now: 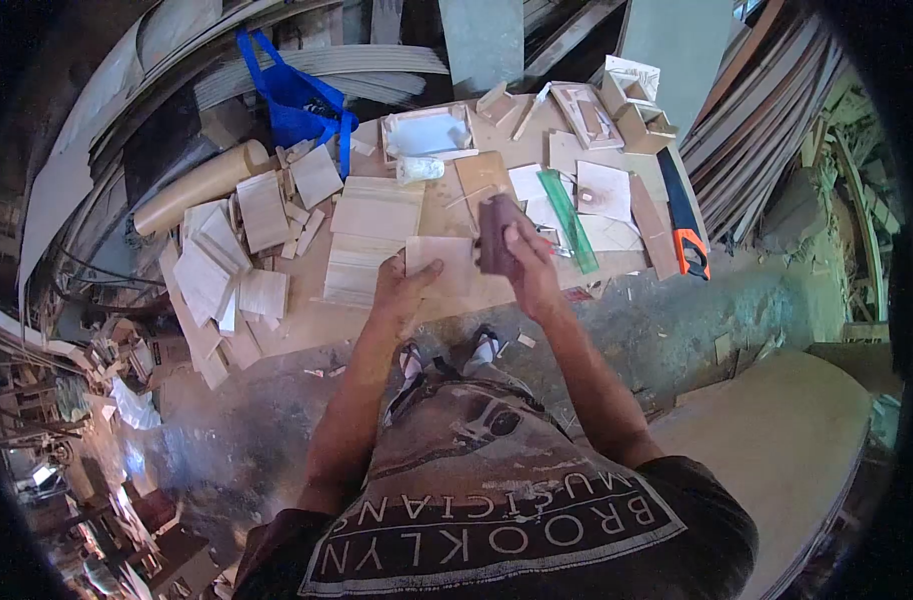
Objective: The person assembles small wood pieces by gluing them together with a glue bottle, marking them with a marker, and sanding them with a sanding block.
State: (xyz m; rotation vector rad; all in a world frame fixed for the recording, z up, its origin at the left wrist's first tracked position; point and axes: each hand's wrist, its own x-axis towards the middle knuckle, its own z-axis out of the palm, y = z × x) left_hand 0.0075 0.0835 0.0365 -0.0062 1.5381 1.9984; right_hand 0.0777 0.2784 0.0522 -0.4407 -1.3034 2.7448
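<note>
My left hand (405,287) grips a small pale wooden board (445,266) by its left edge, thumb lying over its face. In my right hand (529,262) is a dark brown sanding block (496,228), held just right of the board with the fingers wrapped round its side. Both hands are over the front part of the worktable (312,325). Beyond the left hand lie neat rows of stacked thin boards (375,212). A green ruler (569,222) rests to the right of the sanding block.
Loose wooden pieces (214,262) are heaped on the table's left, beside a brown roll (202,187) and a blue bag (302,105). A wooden tray (428,132) and small wooden boxes (642,115) stand at the back. A handsaw (691,252) with an orange handle lies at the right edge.
</note>
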